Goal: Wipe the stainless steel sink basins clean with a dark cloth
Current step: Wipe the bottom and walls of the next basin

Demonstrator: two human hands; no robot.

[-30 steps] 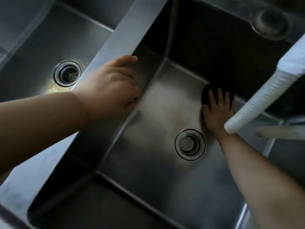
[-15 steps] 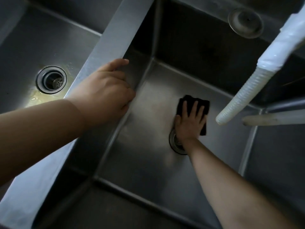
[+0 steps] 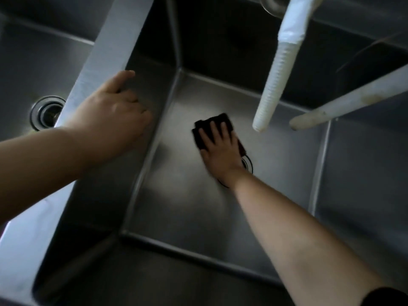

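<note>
Wiping Station: Double Steel Sink, Items as Seen

Listing runs from nearest the wearer outward, each place given against the right basin [image 3: 181, 213].

1. Dark sleeve cuff [image 3: 382, 295], at the lower corner, nearer than the basin's front wall; the bare forearm reaches from it down into the basin.
2. Left hand [image 3: 112, 113], resting on the divider ridge [image 3: 103, 60] that forms the basin's left wall. Fingers curl over the ridge's inner edge, thumb lying along the top; the hand grips the ridge.
3. Right hand [image 3: 217, 149], on the basin floor. Fingers straight and slightly spread, palm flat, pressing on the cloth; nothing is pinched.
4. Dark cloth [image 3: 212, 123], folded, lying on the basin floor near its middle, under the right hand's fingers, edges showing ahead of and beside them.
5. Basin drain [image 3: 248, 165], just beside the cloth, mostly hidden by the wrist.
6. Left basin drain [image 3: 45, 112], beyond the divider ridge, partly hidden by the left hand's wrist.
7. White ribbed hose [image 3: 274, 85], hanging above the basin's far right part, well apart from the cloth.
8. Stained white pipe [image 3: 344, 101], slanting over the basin's right wall, its end near the hose tip.
</note>
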